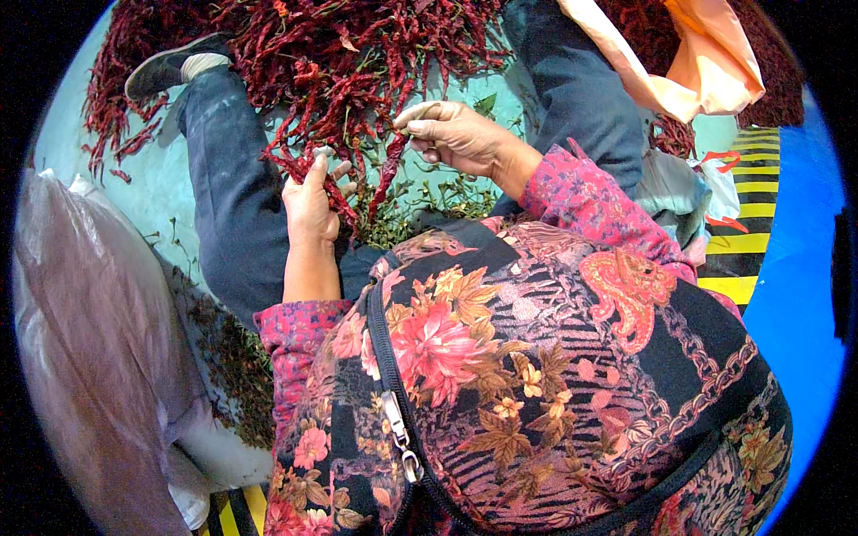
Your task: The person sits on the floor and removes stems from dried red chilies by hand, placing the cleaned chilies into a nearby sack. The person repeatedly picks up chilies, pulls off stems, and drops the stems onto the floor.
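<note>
My left hand (314, 201) is closed around several dried red chillies (288, 161), which stick out on both sides of the thumb. Between the thumb and forefinger of my right hand (462, 137) is the stem end of one long dried chilli (389, 171), hanging down to the left. Pale coverings show on some fingertips. Just beyond both hands lies a large heap of dried red chillies (322, 53). Below the hands, between my legs, broken green-brown stems (436, 197) are scattered over the pale green sheet (177, 228).
My outstretched legs in dark trousers (224, 174) flank the stems. A greyish sack (100, 335) stands at left, near dark plant litter (234, 348). On the right are an orange cloth or bag (717, 60), a white plastic bag (720, 184), yellow-black striping (737, 251) and blue flooring (801, 288).
</note>
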Demonstrator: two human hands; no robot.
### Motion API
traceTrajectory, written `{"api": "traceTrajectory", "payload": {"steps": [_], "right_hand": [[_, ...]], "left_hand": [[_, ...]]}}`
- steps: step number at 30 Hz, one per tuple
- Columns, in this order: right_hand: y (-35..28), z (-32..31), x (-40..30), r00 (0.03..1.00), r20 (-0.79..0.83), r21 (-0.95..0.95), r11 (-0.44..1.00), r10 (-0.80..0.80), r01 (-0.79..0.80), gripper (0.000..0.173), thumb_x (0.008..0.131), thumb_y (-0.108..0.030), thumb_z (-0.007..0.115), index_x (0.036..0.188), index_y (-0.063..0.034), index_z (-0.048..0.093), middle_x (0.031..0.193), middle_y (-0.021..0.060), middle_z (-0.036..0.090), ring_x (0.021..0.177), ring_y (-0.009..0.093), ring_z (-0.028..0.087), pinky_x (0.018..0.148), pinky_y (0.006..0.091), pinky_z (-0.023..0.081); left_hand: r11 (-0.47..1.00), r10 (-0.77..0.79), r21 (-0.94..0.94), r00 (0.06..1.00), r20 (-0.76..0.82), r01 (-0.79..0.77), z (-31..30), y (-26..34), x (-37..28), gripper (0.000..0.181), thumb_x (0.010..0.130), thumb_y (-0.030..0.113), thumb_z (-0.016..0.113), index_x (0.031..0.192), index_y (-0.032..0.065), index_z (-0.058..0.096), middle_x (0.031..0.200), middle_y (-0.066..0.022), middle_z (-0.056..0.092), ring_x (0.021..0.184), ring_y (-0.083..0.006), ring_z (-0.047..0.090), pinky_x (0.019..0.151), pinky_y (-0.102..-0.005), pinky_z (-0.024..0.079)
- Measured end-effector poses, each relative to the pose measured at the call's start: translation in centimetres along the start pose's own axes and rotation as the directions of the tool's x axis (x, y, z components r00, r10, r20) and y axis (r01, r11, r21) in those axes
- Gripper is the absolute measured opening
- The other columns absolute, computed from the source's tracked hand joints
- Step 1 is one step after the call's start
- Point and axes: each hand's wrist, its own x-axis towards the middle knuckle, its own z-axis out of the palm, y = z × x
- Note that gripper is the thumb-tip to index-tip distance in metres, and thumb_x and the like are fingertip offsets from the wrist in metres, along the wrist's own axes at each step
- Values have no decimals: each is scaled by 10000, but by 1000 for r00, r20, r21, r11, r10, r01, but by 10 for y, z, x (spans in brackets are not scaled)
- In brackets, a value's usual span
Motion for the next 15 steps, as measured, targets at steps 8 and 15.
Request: {"api": "traceTrajectory", "payload": {"steps": [8,15], "right_hand": [[-4,5,-2,999,-46,97,995,23,-18,85,777,-148,541,842,-94,545,702,-30,508,623,84,493,517,209,372],[1,4,1,978,-61,-580,805,-200,129,81,758,-137,566,765,-56,564,672,-29,527,604,34,455,530,180,368]], "left_hand": [[919,-5,392,994,110,-39,-20,-18,13,154,761,139,544,903,86,569,1022,-79,519,887,-263,496,839,-327,359],[-62,434,871,773,462,-486,-4,-10,0,230,731,170,568,961,152,561,1172,-97,422,1112,-332,317,868,-370,315]]}}
